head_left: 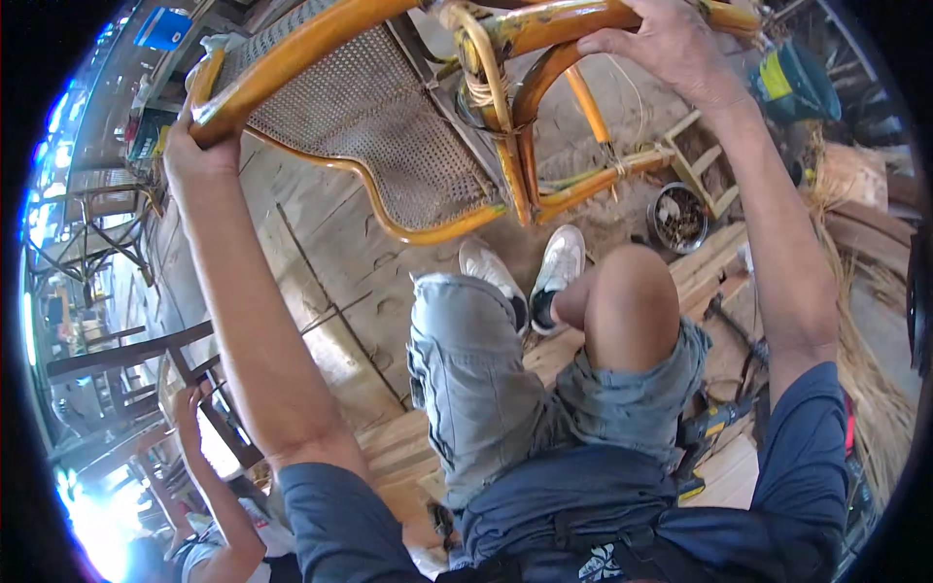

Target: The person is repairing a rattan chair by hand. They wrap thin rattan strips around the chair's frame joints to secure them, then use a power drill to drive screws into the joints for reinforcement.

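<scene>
A rattan chair (301, 56) with glossy orange-yellow poles is held up before me, its top cut off by the upper edge of the view. Its woven cane panel (335, 112) hangs between the poles, bordered by a curved lower rail. My left hand (202, 154) wraps around the bent pole at the chair's left side. On the right, my right hand (671, 49) grips a thick pole, thumb along its underside. Between my hands, a joint bound with cane strips (483, 92) ties several poles together. Some of the right hand's fingers are hidden behind the pole.
A bucket of scraps (678, 216) stands right of my shoes. Further right are a teal bin (797, 83) and loose fibre strands (860, 389). Tools (724, 418) lie beside my right thigh. Dark chair frames (136, 355) and another person's arm (209, 476) are at left.
</scene>
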The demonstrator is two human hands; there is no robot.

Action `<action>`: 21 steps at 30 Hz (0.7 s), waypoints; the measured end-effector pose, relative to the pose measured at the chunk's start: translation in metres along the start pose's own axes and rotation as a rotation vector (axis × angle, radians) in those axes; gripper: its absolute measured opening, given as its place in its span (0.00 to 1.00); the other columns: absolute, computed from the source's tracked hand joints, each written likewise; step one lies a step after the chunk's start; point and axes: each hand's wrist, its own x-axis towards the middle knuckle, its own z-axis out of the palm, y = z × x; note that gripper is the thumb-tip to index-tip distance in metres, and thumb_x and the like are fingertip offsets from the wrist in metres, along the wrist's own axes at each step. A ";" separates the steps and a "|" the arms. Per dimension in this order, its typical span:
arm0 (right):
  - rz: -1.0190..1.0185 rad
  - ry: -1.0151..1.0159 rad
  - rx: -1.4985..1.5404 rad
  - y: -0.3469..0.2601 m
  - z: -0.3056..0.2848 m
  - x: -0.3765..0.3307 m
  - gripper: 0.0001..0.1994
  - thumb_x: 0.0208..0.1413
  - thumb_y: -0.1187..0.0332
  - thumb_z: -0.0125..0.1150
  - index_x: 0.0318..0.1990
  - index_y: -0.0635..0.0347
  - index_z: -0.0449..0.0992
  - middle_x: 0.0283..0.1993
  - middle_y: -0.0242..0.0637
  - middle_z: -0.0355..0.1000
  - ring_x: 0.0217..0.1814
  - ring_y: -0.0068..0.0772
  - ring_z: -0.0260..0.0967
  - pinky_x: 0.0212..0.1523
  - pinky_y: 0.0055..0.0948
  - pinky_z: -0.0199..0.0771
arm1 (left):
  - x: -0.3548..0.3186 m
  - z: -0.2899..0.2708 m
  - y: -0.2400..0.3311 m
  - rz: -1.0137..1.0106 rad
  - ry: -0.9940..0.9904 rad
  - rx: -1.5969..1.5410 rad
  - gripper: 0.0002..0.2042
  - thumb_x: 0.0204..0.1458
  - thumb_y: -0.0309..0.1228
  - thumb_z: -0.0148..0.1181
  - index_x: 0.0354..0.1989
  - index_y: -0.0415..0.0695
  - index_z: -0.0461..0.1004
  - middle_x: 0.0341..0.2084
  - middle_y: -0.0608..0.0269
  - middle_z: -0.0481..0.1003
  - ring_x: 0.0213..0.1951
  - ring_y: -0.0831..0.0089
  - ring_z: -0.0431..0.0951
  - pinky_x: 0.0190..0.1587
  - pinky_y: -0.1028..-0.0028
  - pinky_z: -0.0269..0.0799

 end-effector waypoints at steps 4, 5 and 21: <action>-0.138 0.032 0.029 0.012 -0.002 0.060 0.38 0.44 0.38 0.63 0.51 0.67 0.71 0.47 0.52 0.73 0.51 0.51 0.69 0.52 0.42 0.68 | 0.041 0.006 0.010 0.103 0.139 0.206 0.22 0.57 0.36 0.49 0.57 0.37 0.61 0.52 0.44 0.65 0.61 0.51 0.57 0.64 0.44 0.44; -0.178 0.045 0.045 0.014 -0.002 0.074 0.39 0.45 0.37 0.62 0.51 0.67 0.71 0.46 0.52 0.73 0.50 0.51 0.70 0.51 0.42 0.68 | 0.048 0.006 0.011 0.126 0.171 0.253 0.22 0.57 0.38 0.50 0.57 0.39 0.61 0.53 0.46 0.65 0.62 0.52 0.55 0.64 0.45 0.44; 0.112 -0.244 0.063 0.030 -0.011 0.128 0.41 0.46 0.42 0.65 0.61 0.62 0.62 0.56 0.43 0.66 0.60 0.34 0.63 0.61 0.31 0.60 | 0.118 -0.019 0.008 0.578 -0.235 0.383 0.29 0.59 0.47 0.49 0.63 0.40 0.57 0.58 0.56 0.64 0.60 0.69 0.59 0.63 0.64 0.50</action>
